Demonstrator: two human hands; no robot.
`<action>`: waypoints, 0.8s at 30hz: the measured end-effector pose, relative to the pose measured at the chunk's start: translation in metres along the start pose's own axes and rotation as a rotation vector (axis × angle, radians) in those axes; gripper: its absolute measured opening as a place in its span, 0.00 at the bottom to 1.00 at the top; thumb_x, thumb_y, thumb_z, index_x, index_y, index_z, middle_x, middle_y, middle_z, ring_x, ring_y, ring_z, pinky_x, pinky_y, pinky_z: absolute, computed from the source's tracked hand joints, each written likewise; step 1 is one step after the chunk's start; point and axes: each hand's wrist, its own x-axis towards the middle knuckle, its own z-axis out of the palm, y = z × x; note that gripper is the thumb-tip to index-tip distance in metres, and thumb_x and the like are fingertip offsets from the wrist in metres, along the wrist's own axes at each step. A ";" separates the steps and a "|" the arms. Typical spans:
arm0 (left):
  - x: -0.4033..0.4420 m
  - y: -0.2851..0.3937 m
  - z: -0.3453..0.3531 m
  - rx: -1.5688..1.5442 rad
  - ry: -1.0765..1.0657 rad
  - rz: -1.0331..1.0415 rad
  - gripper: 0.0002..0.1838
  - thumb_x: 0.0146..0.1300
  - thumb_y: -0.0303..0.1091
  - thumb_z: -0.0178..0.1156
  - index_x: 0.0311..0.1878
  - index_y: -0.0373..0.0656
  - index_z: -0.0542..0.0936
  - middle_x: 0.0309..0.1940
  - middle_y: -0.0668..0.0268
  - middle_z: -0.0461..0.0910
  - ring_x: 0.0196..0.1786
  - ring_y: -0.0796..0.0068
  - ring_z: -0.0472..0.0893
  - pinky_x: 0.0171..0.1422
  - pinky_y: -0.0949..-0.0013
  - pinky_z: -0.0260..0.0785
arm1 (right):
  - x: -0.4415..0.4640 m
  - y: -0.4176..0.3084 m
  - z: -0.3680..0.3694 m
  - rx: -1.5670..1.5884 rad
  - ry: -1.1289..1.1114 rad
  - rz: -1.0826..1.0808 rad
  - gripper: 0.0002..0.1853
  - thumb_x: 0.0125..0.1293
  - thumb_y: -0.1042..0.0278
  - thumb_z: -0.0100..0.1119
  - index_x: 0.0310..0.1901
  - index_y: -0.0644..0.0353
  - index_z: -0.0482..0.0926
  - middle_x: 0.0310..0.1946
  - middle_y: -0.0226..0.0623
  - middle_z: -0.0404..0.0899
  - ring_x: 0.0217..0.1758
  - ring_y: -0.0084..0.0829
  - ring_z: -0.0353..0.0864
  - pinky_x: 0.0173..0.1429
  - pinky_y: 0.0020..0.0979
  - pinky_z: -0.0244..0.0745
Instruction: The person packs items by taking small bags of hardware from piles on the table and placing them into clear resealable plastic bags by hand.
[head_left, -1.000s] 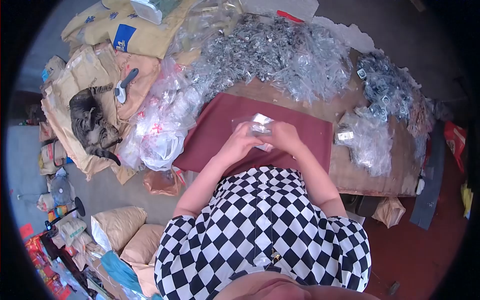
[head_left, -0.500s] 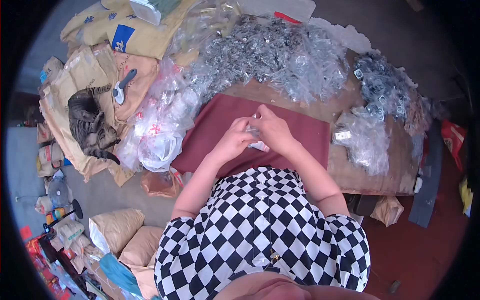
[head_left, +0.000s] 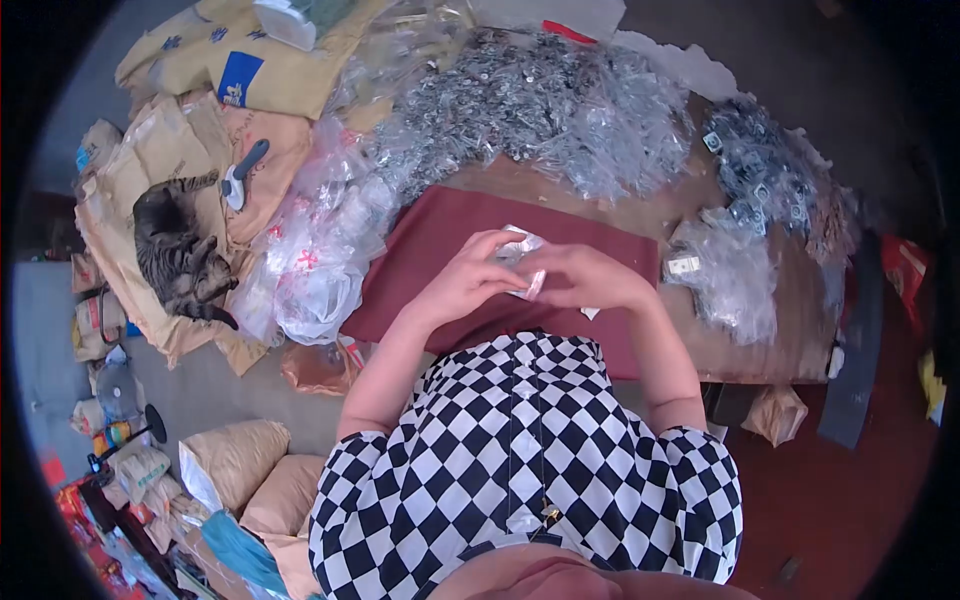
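Observation:
My left hand [head_left: 468, 278] is closed on a small clear plastic bag [head_left: 520, 240] with a shiny surface, held over a maroon cloth [head_left: 420, 240]. My right hand [head_left: 592, 277] reaches across from the right, its fingers at the bag and blurred by motion. Whether they grip it I cannot tell. A small white piece [head_left: 590, 313] shows just below the right palm; what holds it is hidden. The bag's contents are too small to make out.
Beyond the cloth lies a wide heap of small clear bags with metal parts [head_left: 520, 110]. More clear bags [head_left: 725, 285] lie at the right. Crumpled plastic bags [head_left: 320, 250] flank the left. A tabby cat [head_left: 175, 245] rests on brown sacks beside a grey-handled scoop [head_left: 240, 175].
My right hand has moved right and down, away from the pinch with the left. More of the bag now shows between the hands, and the white piece appears farther right.

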 end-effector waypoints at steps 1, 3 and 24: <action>0.000 0.002 0.001 0.015 -0.041 0.013 0.12 0.56 0.26 0.69 0.43 0.51 0.90 0.69 0.60 0.71 0.73 0.54 0.66 0.76 0.55 0.59 | -0.002 -0.003 0.005 0.002 0.013 0.009 0.24 0.58 0.69 0.66 0.58 0.58 0.81 0.48 0.49 0.82 0.57 0.46 0.83 0.60 0.41 0.78; 0.003 0.011 0.003 0.032 -0.096 0.034 0.12 0.55 0.26 0.70 0.43 0.51 0.90 0.68 0.60 0.72 0.73 0.54 0.66 0.76 0.55 0.59 | 0.001 -0.010 0.014 -0.237 -0.122 0.043 0.18 0.57 0.71 0.64 0.51 0.59 0.82 0.46 0.46 0.83 0.50 0.46 0.84 0.55 0.44 0.78; 0.030 0.038 0.018 0.149 -0.313 0.143 0.12 0.56 0.24 0.66 0.43 0.49 0.89 0.66 0.61 0.75 0.70 0.55 0.72 0.73 0.56 0.66 | -0.031 -0.008 0.049 -0.587 0.064 0.269 0.07 0.61 0.66 0.62 0.39 0.55 0.85 0.42 0.32 0.85 0.53 0.38 0.83 0.47 0.39 0.82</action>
